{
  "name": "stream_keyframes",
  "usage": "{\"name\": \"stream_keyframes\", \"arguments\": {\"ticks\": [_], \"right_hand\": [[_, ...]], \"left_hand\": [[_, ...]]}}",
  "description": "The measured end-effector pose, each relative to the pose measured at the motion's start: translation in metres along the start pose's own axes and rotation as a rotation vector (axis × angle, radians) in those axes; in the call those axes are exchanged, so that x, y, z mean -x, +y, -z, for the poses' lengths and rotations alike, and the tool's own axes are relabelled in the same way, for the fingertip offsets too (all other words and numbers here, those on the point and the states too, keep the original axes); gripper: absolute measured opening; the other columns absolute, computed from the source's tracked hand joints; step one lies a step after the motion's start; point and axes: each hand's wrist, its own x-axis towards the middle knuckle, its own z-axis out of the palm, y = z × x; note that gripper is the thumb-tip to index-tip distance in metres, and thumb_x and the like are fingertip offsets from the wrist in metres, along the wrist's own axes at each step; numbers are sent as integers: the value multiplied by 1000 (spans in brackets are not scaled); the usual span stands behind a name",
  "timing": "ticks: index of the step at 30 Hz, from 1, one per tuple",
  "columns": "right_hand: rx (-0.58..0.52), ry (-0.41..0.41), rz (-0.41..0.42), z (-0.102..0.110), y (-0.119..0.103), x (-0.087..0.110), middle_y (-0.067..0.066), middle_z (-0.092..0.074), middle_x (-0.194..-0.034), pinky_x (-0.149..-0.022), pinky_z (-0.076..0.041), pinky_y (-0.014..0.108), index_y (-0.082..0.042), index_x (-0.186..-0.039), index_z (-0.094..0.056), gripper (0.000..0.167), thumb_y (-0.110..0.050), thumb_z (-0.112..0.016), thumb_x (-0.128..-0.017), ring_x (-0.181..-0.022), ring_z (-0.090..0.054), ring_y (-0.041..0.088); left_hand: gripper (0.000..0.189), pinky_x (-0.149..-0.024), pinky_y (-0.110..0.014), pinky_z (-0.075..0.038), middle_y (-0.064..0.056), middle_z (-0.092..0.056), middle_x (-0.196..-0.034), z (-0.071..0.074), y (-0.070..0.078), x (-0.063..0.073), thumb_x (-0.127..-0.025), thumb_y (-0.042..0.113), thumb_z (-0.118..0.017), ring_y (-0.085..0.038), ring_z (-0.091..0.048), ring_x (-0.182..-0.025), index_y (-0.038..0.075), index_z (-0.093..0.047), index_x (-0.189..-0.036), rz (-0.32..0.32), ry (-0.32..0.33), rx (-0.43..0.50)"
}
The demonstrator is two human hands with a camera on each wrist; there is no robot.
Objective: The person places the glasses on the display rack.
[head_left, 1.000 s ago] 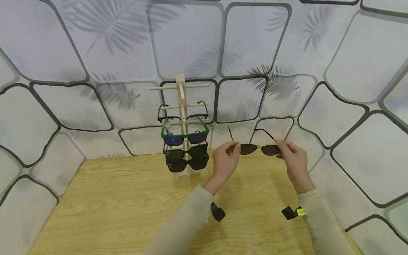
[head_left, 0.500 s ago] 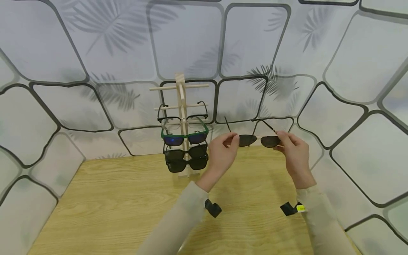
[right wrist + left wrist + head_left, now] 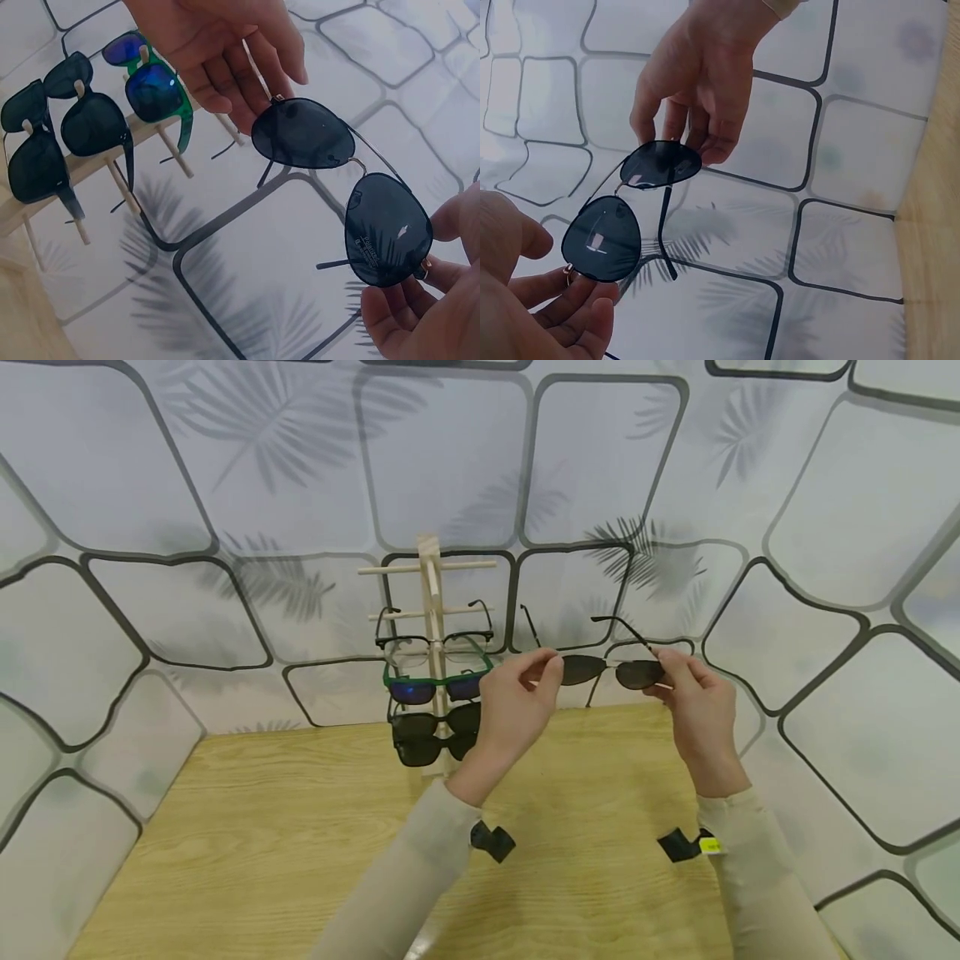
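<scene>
A pair of dark-lensed aviator sunglasses point(image 3: 583, 669) with a thin metal frame is held up between both hands, its temples unfolded and pointing away toward the wall. My left hand point(image 3: 519, 700) pinches it at the left hinge, and my right hand point(image 3: 699, 714) does the same at the right hinge. Seen from the right wrist, the sunglasses point(image 3: 304, 133) show a double bridge and faint lettering on one lens. Just left of the left hand stands a wooden eyewear rack point(image 3: 432, 602), partly hidden behind that hand.
Several pairs hang on the rack: clear glasses point(image 3: 405, 643) at the top, green-framed sunglasses point(image 3: 411, 692) with blue lenses, and black sunglasses point(image 3: 414, 727) lower down. Its upper pegs point(image 3: 390, 570) carry nothing. A patterned wall covering point(image 3: 600, 460) rises behind the wooden table point(image 3: 247, 827).
Both hands have raised the aviator sunglasses higher and slightly left. The left hand now overlaps the right side of the rack in the head view.
</scene>
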Motion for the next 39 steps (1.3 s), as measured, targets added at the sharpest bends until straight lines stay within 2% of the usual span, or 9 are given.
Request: {"name": "stream_keyframes", "arguments": {"ticks": [6, 12, 21, 27, 33, 39], "right_hand": [[-32, -14, 44, -10, -10, -1, 5, -71, -103, -68, -61, 22, 3, -110, -79, 22, -16, -72, -101, -81, -71, 13], [-48, -32, 75, -18, -20, 0, 7, -72, -101, -68, -61, 23, 0, -106, -79, 19, -17, -72, -101, -80, -71, 14], [-100, -49, 106, -29, -33, 0, 9, -72, -99, -70, -61, 25, 9, -114, -75, 30, -17, -74, -100, -79, -70, 17], [-133, -71, 139, -40, -39, -1, 10, -72, -98, -70, -61, 26, 11, -114, -74, 30, -15, -72, -101, -78, -68, 18], [-178, -98, 152, -53, -46, -2, 11, -71, -93, -71, -60, 27, 10, -111, -76, 26, -14, -72, -101, -74, -66, 19], [-192, -150, 171, -68, -52, -4, 13, -70, -103, -71, -60, 27, 8, -109, -77, 23, -13, -71, -101, -80, -67, 18]], "left_hand": [[27, -77, -30, -60, -12, -80, -107, 10, 9, -6, -105, 21, -66, -25, -76, -91, 3, -78, -120, -36, 7, 0], [27, -78, -31, -60, -14, -79, -103, 18, 18, -13, -104, 19, -66, -26, -75, -89, 1, -78, -120, -65, 17, 8], [28, -81, -32, -61, -14, -80, -104, 31, 32, -21, -105, 19, -65, -25, -76, -90, 0, -77, -123, -50, 12, 48], [29, -81, -32, -61, -15, -80, -105, 42, 43, -24, -105, 18, -64, -25, -76, -89, -1, -76, -124, -87, 8, 53], [27, -78, -34, -62, -14, -79, -101, 55, 52, -27, -105, 18, -64, -24, -75, -85, 0, -77, -122, -126, 45, 22], [27, -77, -35, -61, -14, -80, -105, 71, 58, -29, -105, 17, -64, -23, -75, -86, 1, -76, -124, -124, 60, 9]]}}
